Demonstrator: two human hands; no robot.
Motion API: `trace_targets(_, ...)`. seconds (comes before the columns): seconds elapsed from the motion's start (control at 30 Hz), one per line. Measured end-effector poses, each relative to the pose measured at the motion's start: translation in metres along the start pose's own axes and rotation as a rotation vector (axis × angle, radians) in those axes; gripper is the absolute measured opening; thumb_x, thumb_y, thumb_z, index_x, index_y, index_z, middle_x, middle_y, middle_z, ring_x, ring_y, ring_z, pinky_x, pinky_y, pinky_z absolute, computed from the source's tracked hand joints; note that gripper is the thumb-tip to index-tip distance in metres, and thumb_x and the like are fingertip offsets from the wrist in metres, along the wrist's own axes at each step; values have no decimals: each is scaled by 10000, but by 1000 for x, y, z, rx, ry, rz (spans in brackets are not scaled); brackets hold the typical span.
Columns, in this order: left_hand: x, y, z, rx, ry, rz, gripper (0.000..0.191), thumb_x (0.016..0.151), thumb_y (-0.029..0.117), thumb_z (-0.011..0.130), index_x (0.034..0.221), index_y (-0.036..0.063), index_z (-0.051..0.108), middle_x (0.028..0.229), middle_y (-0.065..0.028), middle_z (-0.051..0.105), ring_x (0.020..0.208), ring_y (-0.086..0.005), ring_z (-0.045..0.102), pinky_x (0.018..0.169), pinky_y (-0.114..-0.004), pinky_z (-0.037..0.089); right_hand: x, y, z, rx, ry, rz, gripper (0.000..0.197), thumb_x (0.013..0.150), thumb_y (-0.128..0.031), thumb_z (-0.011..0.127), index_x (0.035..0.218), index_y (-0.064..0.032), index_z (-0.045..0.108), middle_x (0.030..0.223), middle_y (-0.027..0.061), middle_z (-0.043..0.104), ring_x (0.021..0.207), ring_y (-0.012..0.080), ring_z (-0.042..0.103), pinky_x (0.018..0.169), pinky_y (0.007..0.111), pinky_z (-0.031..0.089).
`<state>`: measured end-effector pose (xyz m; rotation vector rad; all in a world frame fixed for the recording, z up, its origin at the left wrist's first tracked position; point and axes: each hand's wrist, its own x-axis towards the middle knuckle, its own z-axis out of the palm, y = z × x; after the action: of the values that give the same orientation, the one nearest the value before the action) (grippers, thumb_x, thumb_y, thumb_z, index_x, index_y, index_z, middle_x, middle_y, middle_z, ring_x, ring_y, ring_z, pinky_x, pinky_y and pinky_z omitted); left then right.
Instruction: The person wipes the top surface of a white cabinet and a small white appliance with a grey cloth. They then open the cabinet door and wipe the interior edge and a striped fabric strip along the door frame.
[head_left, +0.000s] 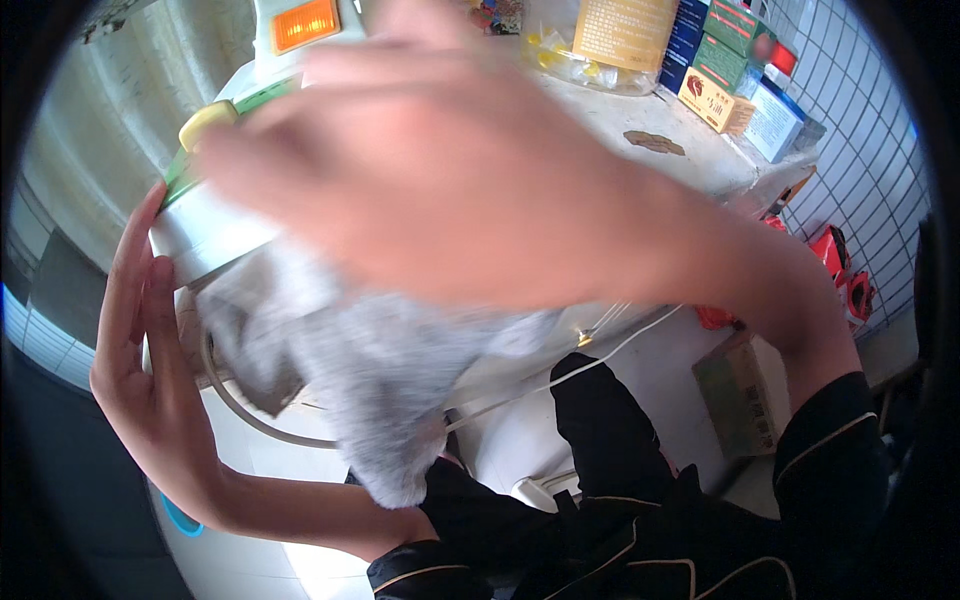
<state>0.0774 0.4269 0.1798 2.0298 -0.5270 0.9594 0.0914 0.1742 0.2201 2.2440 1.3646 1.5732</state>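
A blurred right hand (450, 180) fills the middle of the view, with a grey fluffy cloth (367, 360) hanging from beneath it. Its fingers are partly hidden and smeared by motion. Under and beyond it is a white appliance (206, 232) with green trim, a yellow knob (206, 124) and an orange panel (304, 25). At the left, my left hand (157, 360) holds the appliance's side, fingertips at the green edge and thumb lower on the near face. The cloth covers part of the appliance's front, and its lower end hangs over my left forearm.
On the worn white tabletop (720, 165) stand a clear plastic jar (547, 49) of wrapped pieces and several small boxes (716, 101). A white cord (525, 390) crosses in front of the table. Below right are a cardboard box (739, 401) and red packets (832, 255). A tiled wall (847, 97) borders the right.
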Motion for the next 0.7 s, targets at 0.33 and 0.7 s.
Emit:
trace_targets(0.33,2,-4,-6,106,-70,63,364,1074,147,479,1407,150,626,1401,-98,636,1308,-286,597,1092,-474,485,-97,57,-89,3,-211,116,329,677,-53,758,898,-63,514,793,57,531,670,240,497,675,332,385)
trace_targets(0.7,-9,63,30,367,195,195,360,1035,339,573,1198,45,703,1231,-147,696,1182,-281,651,1003,-481,540,-147,54,-85,-33,122,77,203,772,-195,721,911,-81,625,728,34,529,604,181,547,501,320,441)
